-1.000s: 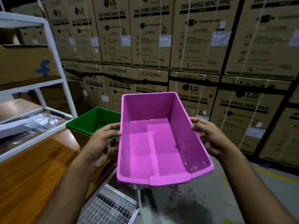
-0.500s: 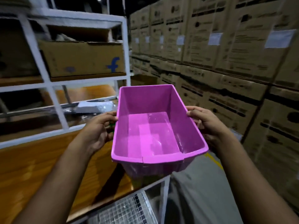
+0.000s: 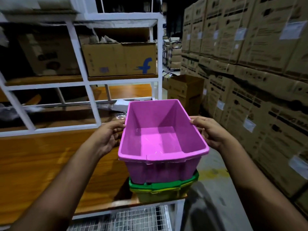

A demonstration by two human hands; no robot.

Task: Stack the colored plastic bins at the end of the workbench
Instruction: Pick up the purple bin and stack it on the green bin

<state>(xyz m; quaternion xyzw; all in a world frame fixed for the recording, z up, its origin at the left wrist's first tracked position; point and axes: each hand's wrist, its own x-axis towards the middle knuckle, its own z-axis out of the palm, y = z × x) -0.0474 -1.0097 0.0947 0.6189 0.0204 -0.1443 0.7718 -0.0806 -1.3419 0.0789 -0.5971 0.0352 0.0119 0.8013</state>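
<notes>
I hold an empty pink plastic bin (image 3: 160, 140) by its two long sides. My left hand (image 3: 106, 139) grips the left rim and my right hand (image 3: 210, 132) grips the right rim. The pink bin's base sits down inside a green bin (image 3: 166, 185), which is itself nested in a yellow bin (image 3: 160, 195). This stack stands at the right end of the wooden workbench (image 3: 41, 164), close to its corner. Only the rims and front faces of the green and yellow bins show.
A white metal shelf frame (image 3: 83, 72) rises behind the bench, holding a cardboard box (image 3: 120, 59). A wall of stacked cardboard cartons (image 3: 250, 72) runs along the right. An open carton (image 3: 185, 92) stands on the floor beyond. A wire mesh shelf (image 3: 133, 219) lies below the bench edge.
My view swung left toward the shelving. Both hands carried the pink bin over and lowered it into the green bin on the bench end.
</notes>
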